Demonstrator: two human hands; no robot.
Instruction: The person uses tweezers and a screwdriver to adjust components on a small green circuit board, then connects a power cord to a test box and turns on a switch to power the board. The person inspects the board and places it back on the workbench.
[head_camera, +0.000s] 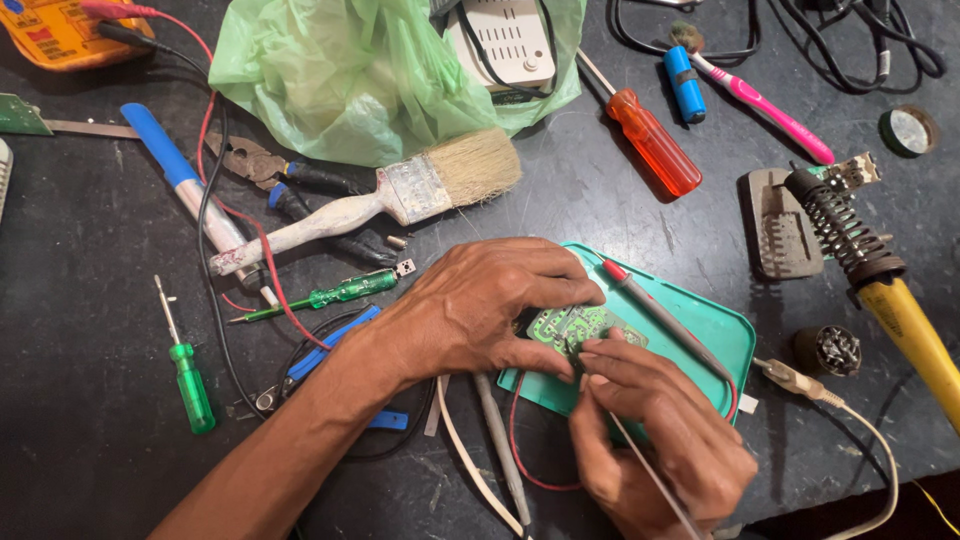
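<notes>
My left hand (490, 300) lies over a small green circuit board (570, 325) and grips its edge with fingers and thumb. The board rests on a teal plastic lid (715, 330). My right hand (660, 430) pinches a thin dark probe (640, 455) like a pen, its tip touching the board just below my left thumb. A red-tipped probe (655, 305) lies across the teal lid beside the board. Much of the board is hidden under my left hand.
A paintbrush (400, 195), pliers (250, 160), green screwdrivers (190, 380), an orange screwdriver (655, 145), a pink toothbrush (770, 110) and a yellow soldering iron on its stand (870, 270) lie around. A green plastic bag (340, 70) sits at the back. Wires trail near the front edge.
</notes>
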